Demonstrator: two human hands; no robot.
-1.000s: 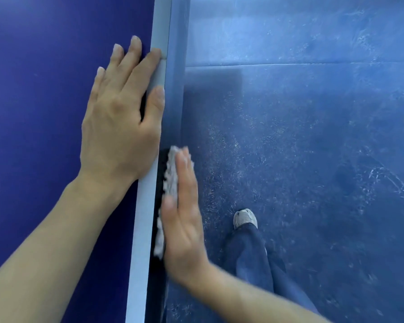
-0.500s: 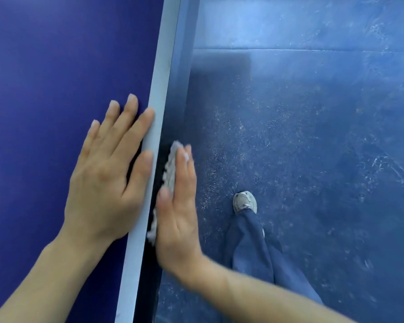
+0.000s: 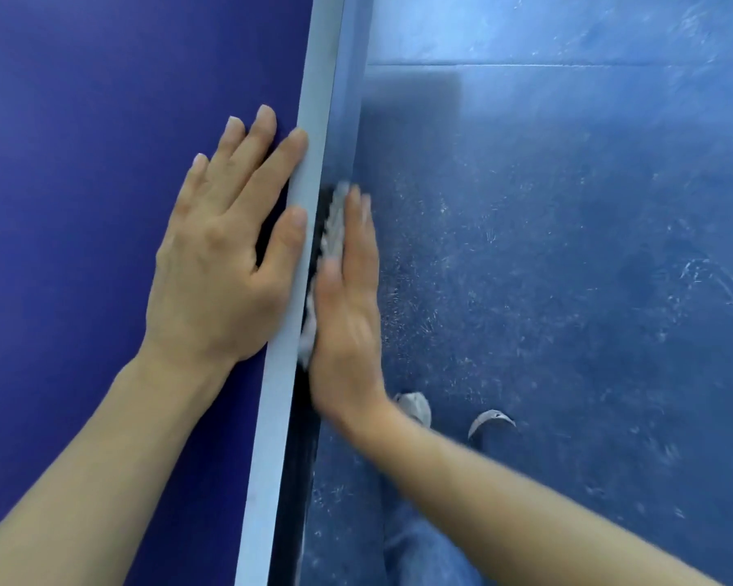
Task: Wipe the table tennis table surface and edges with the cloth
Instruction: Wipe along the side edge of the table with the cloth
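1. One blue floor (image 3: 568,247) fills the right half of the frame. It is scuffed with pale scratches, and a single straight seam (image 3: 525,63) crosses it near the top.
2. One dark blue worktop (image 3: 81,162) takes up the left half of the frame.
3. One pale stripe (image 3: 310,120) runs along the worktop's edge, from the top centre down to the bottom centre. The dark side face of the edge drops away just right of it.
4. Two bare forearms come in from the bottom corners, each ending in one hand.
   - The left hand (image 3: 225,255), at centre left, lies palm down on the worktop with fingers straight and slightly spread. It holds nothing. Its forefinger tip and thumb tip touch the pale stripe.
   - The right hand (image 3: 348,310), just right of the stripe, is flat with fingers straight and close together. It presses sideways against the worktop's side edge.
5. One blue denim trouser leg (image 3: 424,556) shows at the bottom, right of centre.
6. One white, fluffy cloth (image 3: 333,222) is sandwiched between the right hand and the side edge. It shows along the hand's left side and past the fingertips.
7. Two light shoes stand on the floor in the lower centre: one (image 3: 415,406) beside the right wrist, and one (image 3: 489,418) further right.
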